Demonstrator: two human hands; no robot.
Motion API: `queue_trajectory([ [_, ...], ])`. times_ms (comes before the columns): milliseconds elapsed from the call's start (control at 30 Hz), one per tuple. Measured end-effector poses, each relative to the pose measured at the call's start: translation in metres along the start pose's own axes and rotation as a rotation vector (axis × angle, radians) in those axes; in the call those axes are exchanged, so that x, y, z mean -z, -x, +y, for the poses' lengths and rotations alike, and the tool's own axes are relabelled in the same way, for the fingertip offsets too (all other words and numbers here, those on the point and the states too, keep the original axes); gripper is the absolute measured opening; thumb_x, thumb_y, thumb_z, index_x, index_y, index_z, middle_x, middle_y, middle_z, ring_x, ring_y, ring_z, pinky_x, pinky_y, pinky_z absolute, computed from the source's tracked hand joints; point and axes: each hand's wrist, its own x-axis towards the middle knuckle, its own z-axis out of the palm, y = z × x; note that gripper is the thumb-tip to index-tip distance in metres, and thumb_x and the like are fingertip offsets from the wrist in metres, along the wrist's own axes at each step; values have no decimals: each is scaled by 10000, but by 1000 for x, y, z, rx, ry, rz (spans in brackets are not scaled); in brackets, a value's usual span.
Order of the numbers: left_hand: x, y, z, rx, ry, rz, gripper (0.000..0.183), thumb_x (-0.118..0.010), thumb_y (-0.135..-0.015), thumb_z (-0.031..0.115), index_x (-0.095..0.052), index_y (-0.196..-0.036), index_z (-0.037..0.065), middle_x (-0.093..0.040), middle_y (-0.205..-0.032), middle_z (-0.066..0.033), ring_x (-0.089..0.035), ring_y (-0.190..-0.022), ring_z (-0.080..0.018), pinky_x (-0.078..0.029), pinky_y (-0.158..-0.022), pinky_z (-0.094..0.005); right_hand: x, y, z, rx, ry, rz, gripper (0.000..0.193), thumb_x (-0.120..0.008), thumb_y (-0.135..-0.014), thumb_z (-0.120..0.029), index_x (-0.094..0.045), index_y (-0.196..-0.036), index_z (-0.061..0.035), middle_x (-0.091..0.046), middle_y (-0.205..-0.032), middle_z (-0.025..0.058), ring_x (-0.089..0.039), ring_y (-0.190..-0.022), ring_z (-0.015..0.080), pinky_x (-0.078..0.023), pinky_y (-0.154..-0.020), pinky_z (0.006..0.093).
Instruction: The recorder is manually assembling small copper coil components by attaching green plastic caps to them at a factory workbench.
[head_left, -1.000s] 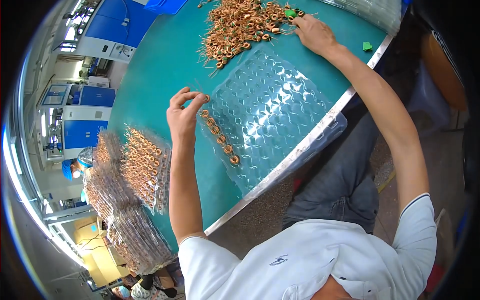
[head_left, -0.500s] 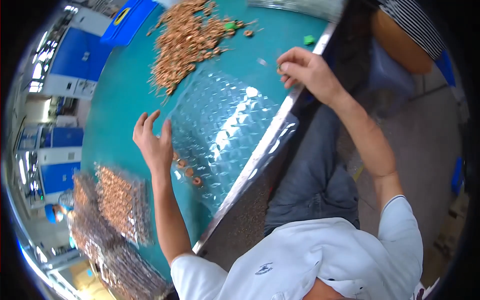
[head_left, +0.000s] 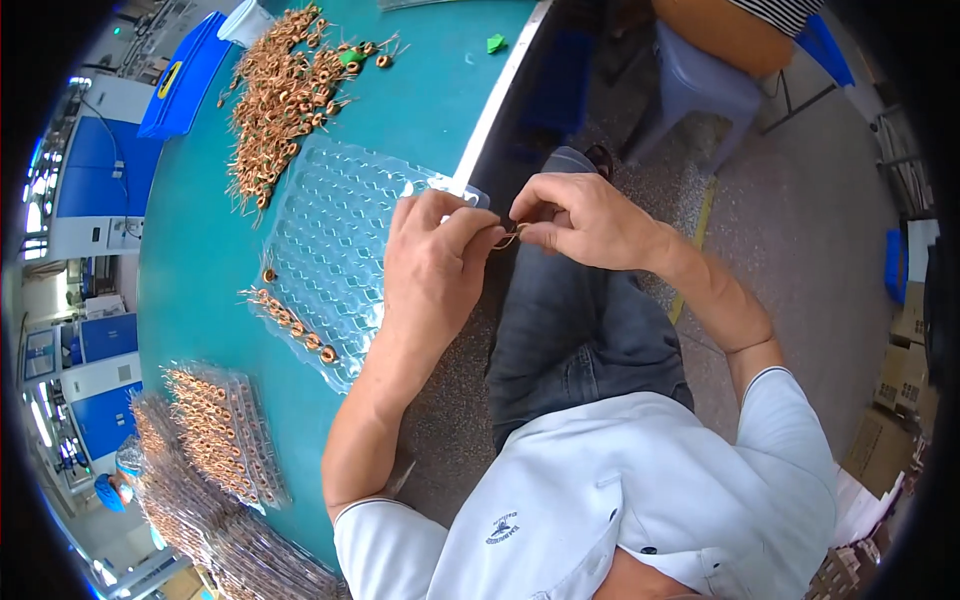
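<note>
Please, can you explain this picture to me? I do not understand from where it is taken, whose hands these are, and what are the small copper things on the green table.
The picture comes from a wide fisheye camera worn on a person's head, looking down, so straight edges appear bent. There is no machine here: the two bare hands belong to the person wearing the camera, who sits in a white shirt and jeans.

The left hand and right hand meet above the lap, beside the table edge. Between their fingers they pinch one small copper wire coil.

On the green table lies a clear plastic tray with many small pockets; a short row of coils already sits along its near edge. Beyond it is a loose heap of coils. Nearer, on the left, stand stacked filled trays.
</note>
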Motion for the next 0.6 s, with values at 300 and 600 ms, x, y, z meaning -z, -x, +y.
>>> queue_trajectory([
  [300,-5,-2,17,202,113,-77,56,-716,-796,57,-663,-798,37,-610,-801,-103,-594,-759,-282,-470,-663,-370,3,33,14,47,-299,15,123,-676,-833,58,-653,-952,42,-644,-867,84,-669,-728,136,-549,-641,233],
  [600,-27,6,27,559,921,-115,161,-568,-984,156,-589,-965,-2,-701,-905,-80,-656,-785,-127,-520,-639,-238,8,48,28,-15,-585,0,118,-663,-876,19,-609,-979,36,-634,-841,81,-655,-699,130,-546,-631,239],
])
